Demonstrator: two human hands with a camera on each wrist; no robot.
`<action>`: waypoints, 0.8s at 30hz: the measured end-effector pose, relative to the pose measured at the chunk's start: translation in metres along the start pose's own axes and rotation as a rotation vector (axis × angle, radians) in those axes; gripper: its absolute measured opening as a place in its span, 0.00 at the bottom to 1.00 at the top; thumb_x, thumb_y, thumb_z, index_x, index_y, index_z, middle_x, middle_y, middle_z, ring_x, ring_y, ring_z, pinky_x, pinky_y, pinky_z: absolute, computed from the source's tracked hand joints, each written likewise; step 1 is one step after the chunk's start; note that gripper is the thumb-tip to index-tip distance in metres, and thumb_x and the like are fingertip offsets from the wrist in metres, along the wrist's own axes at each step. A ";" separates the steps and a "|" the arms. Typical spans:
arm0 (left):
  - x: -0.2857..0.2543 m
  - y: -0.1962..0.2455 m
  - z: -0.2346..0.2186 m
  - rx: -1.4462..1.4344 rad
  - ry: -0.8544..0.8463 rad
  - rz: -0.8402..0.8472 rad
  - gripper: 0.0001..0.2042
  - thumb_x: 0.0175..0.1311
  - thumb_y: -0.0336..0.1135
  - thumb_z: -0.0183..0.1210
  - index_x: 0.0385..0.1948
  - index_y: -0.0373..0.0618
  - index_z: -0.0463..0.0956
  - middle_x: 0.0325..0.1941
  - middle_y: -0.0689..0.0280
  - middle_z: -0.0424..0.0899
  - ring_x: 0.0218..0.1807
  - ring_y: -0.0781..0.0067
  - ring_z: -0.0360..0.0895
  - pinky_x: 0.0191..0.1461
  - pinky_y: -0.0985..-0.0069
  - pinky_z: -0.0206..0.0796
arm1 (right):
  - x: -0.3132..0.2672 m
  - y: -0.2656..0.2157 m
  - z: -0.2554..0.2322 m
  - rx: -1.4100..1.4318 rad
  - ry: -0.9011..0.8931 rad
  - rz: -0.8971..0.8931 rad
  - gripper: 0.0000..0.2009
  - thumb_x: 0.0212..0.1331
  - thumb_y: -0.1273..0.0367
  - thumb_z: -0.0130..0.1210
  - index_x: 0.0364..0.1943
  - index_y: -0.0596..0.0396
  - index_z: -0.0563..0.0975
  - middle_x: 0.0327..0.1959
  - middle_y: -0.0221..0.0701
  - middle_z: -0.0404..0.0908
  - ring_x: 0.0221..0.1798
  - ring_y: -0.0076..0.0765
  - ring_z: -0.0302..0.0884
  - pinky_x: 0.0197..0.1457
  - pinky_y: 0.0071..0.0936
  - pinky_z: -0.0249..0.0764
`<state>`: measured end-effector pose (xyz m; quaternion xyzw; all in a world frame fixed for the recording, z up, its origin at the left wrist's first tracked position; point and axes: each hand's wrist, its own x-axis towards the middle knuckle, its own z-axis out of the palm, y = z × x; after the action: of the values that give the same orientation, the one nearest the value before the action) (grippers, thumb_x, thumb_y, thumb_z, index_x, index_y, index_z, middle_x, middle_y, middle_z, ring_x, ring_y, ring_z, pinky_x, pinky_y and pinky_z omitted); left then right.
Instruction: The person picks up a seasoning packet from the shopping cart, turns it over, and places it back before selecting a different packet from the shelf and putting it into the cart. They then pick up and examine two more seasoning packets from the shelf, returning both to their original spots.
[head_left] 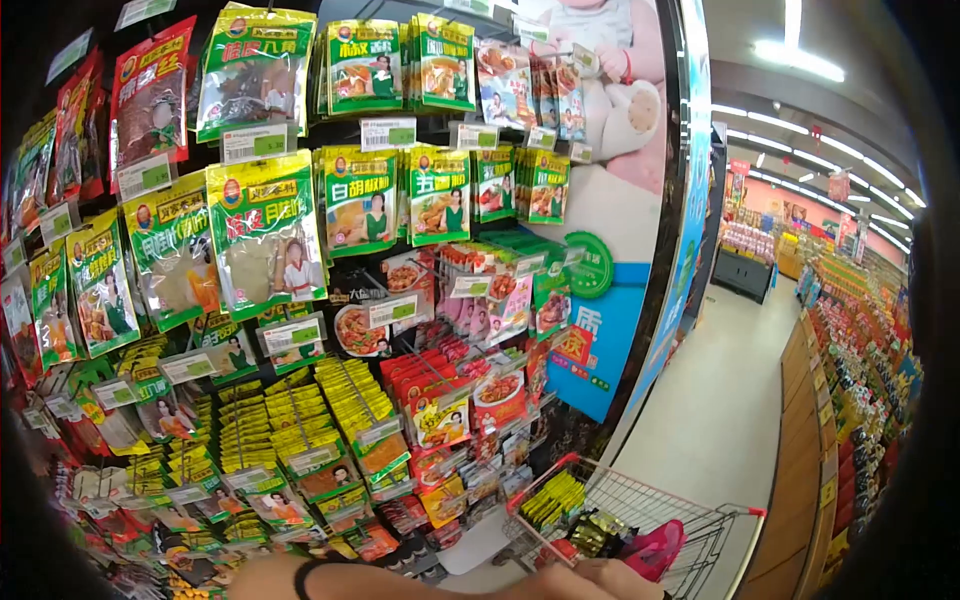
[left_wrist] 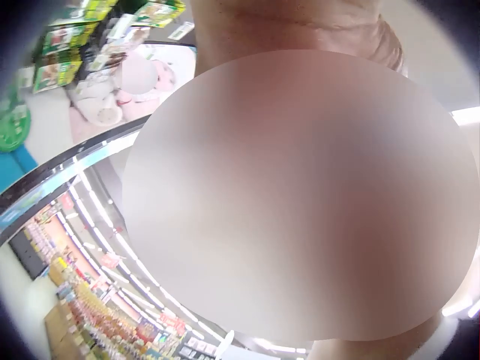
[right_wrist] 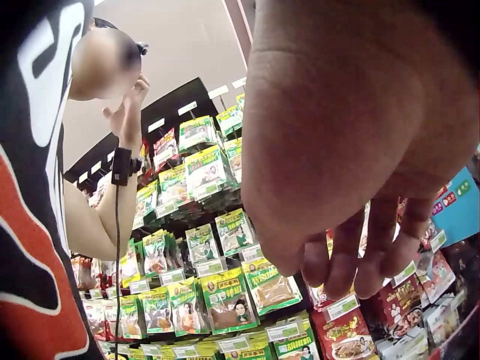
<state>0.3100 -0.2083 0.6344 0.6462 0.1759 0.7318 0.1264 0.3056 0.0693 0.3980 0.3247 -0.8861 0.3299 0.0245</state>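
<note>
In the right wrist view my right hand looms large, its fingers hanging loosely with nothing held, in front of hanging seasoning packets. My left hand is raised beside the head, fingers loosely bent and no object visible in it; a wrist camera is strapped below it. A blurred area fills most of the left wrist view, so that hand's fingers are hidden there. Along the bottom edge of the head view lie bare arm parts, one with a black band; which arm each belongs to I cannot tell.
A rack of green, yellow and red packets fills the left side. At lower right stands a wire shopping cart holding yellow packets and a pink item. Beyond it an aisle floor runs beside a wooden-sided display.
</note>
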 end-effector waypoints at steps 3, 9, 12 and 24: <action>-0.085 0.002 -0.048 0.128 0.159 -0.462 0.41 0.61 0.72 0.54 0.66 0.48 0.68 0.61 0.55 0.67 0.60 0.55 0.67 0.64 0.58 0.60 | 0.011 -0.012 0.007 0.021 -0.013 -0.014 0.08 0.61 0.66 0.60 0.33 0.58 0.79 0.30 0.40 0.79 0.32 0.48 0.79 0.35 0.38 0.75; -0.236 -0.035 -0.053 0.881 -0.379 -1.150 0.33 0.61 0.57 0.63 0.65 0.49 0.69 0.64 0.49 0.72 0.66 0.45 0.67 0.69 0.58 0.60 | 0.008 0.013 0.036 -0.060 -0.246 0.096 0.16 0.68 0.56 0.54 0.46 0.52 0.80 0.38 0.38 0.83 0.49 0.49 0.80 0.53 0.43 0.74; -0.306 -0.073 -0.036 0.465 -0.170 -1.410 0.28 0.62 0.42 0.63 0.64 0.44 0.70 0.58 0.47 0.75 0.59 0.44 0.72 0.62 0.60 0.65 | -0.009 0.056 0.080 -0.248 -0.512 0.138 0.24 0.65 0.49 0.53 0.54 0.53 0.74 0.41 0.44 0.83 0.47 0.55 0.81 0.51 0.49 0.77; -0.341 -0.098 -0.056 0.524 0.340 -1.261 0.04 0.57 0.23 0.61 0.31 0.37 0.76 0.36 0.59 0.79 0.40 0.59 0.79 0.48 0.72 0.70 | 0.047 0.084 0.106 0.038 -0.397 0.226 0.17 0.63 0.56 0.57 0.46 0.53 0.75 0.41 0.43 0.82 0.47 0.55 0.81 0.49 0.49 0.76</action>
<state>0.2953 -0.2650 0.2800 0.3070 0.7049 0.5431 0.3374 0.2369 0.0274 0.2796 0.2822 -0.8979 0.2769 -0.1934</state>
